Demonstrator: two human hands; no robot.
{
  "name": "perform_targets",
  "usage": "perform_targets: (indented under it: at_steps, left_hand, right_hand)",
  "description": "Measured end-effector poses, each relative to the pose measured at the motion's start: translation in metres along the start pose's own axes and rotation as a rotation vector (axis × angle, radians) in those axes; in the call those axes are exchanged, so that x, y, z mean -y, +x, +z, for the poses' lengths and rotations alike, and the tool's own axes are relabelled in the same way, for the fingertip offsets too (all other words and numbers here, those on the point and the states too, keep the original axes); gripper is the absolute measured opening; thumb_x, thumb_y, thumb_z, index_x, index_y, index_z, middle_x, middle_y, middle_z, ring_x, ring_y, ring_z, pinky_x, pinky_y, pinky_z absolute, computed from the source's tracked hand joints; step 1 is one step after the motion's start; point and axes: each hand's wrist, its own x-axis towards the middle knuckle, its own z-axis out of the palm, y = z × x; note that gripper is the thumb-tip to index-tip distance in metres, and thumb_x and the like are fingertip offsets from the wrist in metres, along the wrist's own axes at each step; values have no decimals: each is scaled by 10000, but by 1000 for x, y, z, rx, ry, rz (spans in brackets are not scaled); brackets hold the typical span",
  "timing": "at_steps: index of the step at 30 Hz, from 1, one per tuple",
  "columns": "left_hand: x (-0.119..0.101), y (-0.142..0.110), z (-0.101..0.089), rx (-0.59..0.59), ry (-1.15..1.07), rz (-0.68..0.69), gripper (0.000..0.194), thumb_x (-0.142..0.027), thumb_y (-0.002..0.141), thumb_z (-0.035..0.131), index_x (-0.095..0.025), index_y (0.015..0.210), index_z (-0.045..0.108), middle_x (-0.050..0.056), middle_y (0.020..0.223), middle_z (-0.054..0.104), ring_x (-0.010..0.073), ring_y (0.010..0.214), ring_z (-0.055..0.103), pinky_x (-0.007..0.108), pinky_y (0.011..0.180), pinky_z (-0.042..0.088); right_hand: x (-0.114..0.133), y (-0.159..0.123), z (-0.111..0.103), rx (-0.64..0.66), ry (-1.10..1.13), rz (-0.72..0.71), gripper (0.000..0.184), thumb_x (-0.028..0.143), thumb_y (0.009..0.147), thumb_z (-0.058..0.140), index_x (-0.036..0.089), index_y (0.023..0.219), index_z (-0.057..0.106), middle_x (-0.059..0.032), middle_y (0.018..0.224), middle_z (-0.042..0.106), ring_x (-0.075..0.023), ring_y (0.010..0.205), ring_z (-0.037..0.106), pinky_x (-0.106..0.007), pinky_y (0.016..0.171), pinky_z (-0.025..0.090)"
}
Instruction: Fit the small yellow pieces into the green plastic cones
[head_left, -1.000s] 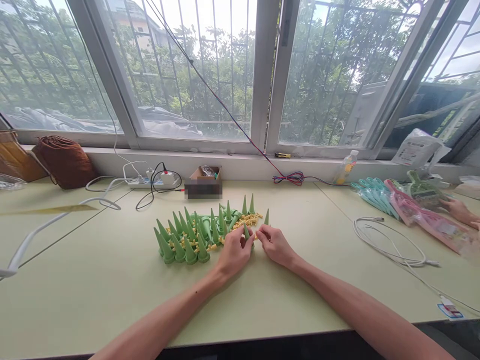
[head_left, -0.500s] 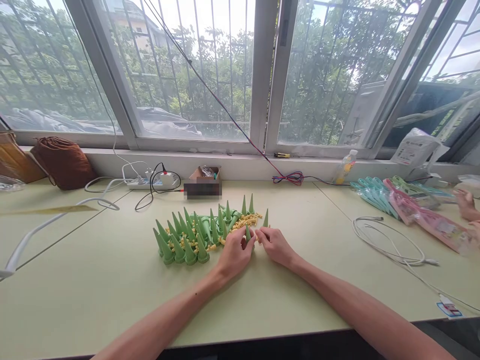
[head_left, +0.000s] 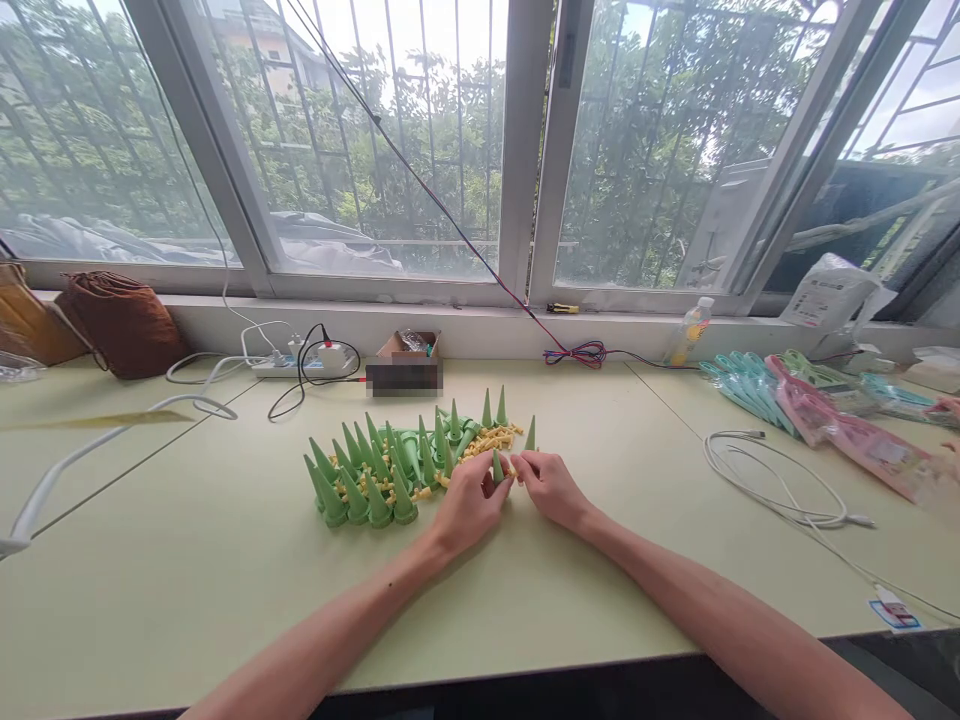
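Observation:
My left hand [head_left: 466, 500] is closed around a small green cone [head_left: 497, 466], its tip pointing up. Close against it, my right hand [head_left: 553, 490] pinches a small yellow piece [head_left: 514, 473] at the cone's side; the fingers hide most of it. Just behind the right hand stands another green cone [head_left: 531, 434]. To the left, several green cones [head_left: 379, 505] stand in rows with yellow pieces among them, and further green cones [head_left: 409, 452] lie on their sides. A heap of loose yellow pieces [head_left: 496, 439] lies beyond my left hand.
At the back are a power strip [head_left: 266, 369], a small cardboard box [head_left: 426, 345] and a bundled cable [head_left: 576, 354]. A bottle [head_left: 688, 332], bagged pink goods [head_left: 832, 430] and a coiled white cable [head_left: 772, 490] are on the right, where another person's hand [head_left: 951, 408] shows at the edge.
My hands stay nearly in place; the cone in my left hand has tilted slightly. At the right edge, the other person's hand has moved mostly out of view.

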Motion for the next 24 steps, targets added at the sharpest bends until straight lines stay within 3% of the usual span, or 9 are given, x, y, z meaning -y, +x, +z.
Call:
perform_targets:
  at_steps: [7,15,24]
  left_hand:
    - [-2,1,-2,5,-23,25,80,-229,864,546,-184,803,573,-24,634,505,108,529,424,232,534,361]
    - [0,3,-1,-29,-46,74,90,-219,881,554,-193,804,593,12,776,613,110,564,490,230,551,411]
    - [1,1,0,-58,2,127,107,-210,894,565,-200,789,579,0,739,592,111,576,444,219,533,408]
  right_hand:
    - [0,-1,0,-18,7,-10,459,452,956,392,204,570,372,38,519,369,-112,502,327,-261,502,271]
    - [3,-2,-1,-60,54,-24,435,443,950,421,213,592,327,53,528,307,-106,506,277,-259,491,238]
    - [6,-3,-2,-72,67,-31,421,450,949,430,205,613,366,50,548,316,-106,526,281,-254,499,242]
